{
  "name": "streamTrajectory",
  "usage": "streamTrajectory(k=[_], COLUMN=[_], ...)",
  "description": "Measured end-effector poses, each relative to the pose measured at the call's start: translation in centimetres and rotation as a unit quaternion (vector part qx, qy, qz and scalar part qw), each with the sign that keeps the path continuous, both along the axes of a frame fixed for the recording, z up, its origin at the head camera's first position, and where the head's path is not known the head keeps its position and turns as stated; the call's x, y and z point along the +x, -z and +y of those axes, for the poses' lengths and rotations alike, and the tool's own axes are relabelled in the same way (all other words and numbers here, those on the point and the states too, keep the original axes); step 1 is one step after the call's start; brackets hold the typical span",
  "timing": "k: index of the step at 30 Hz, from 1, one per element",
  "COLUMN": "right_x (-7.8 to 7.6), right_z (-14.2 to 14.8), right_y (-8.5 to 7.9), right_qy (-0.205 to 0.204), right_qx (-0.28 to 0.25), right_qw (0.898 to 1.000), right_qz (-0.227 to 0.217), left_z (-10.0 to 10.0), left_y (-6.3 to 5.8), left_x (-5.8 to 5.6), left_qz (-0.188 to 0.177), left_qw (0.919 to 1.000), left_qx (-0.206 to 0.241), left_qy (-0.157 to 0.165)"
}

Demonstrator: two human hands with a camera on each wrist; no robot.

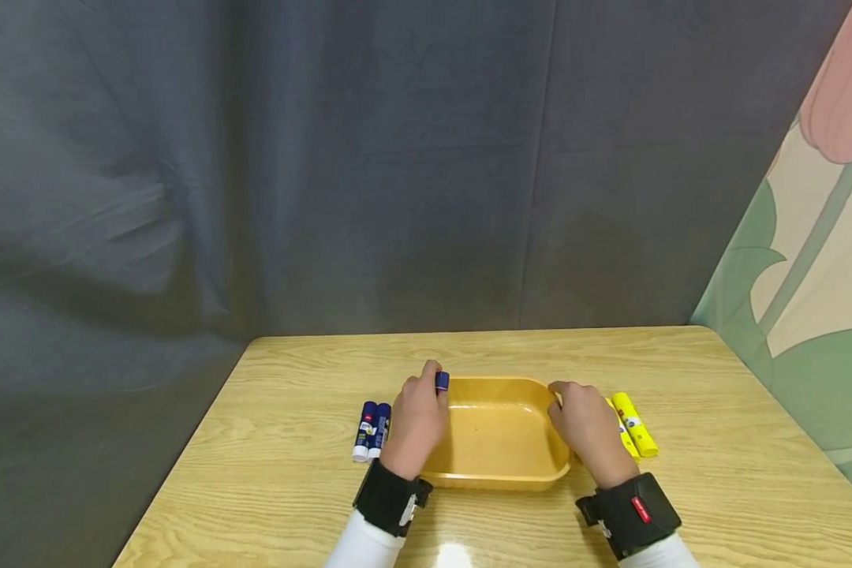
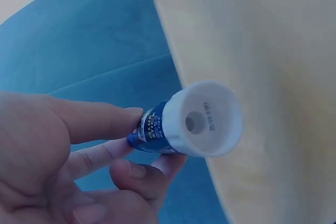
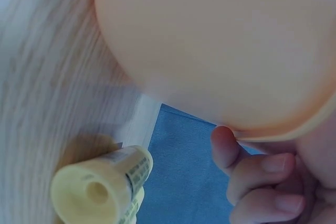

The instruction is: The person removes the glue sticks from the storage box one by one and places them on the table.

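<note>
My left hand (image 1: 420,418) pinches a blue glue stick (image 1: 442,381) above the left side of a yellow plastic tray (image 1: 500,438). In the left wrist view the white base of that glue stick (image 2: 202,119) faces the camera, with thumb and fingers around its blue body. At the tray's right side, my right hand (image 1: 588,418) grips the rim; in the right wrist view the fingers (image 3: 226,145) curl at the tray's edge. Two more blue glue sticks (image 1: 364,431) lie left of the tray, and two yellow glue sticks (image 1: 635,424) lie to its right, beside the right hand.
The wooden table (image 1: 291,505) carries everything. A dark grey curtain (image 1: 412,173) hangs behind its far edge and along the left side. A fabric with a flower pattern (image 1: 816,260) is on the right.
</note>
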State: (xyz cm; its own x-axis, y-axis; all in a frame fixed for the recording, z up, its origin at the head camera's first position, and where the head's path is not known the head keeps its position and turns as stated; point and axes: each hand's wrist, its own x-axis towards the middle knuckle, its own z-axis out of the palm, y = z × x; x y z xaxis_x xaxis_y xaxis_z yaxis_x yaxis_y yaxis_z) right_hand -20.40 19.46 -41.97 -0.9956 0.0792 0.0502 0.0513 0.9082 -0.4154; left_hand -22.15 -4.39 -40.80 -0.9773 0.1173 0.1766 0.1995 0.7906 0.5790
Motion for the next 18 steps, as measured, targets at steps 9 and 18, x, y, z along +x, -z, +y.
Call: streamTrajectory(k=[9, 18], right_x=[0.0, 0.2], right_z=[-0.1, 0.0], right_y=[0.1, -0.1], right_qy=[-0.002, -0.001], right_qx=[0.004, 0.002], right_qw=[1.0, 1.0], right_qz=[0.013, 0.007], left_z=[-2.4, -4.2], left_y=[-2.2, -3.6], left_x=[1.3, 2.1], left_qz=[-0.005, -0.014], left_qw=[0.9991, 0.9978], left_qx=[0.04, 0.059], left_qy=[-0.011, -0.025])
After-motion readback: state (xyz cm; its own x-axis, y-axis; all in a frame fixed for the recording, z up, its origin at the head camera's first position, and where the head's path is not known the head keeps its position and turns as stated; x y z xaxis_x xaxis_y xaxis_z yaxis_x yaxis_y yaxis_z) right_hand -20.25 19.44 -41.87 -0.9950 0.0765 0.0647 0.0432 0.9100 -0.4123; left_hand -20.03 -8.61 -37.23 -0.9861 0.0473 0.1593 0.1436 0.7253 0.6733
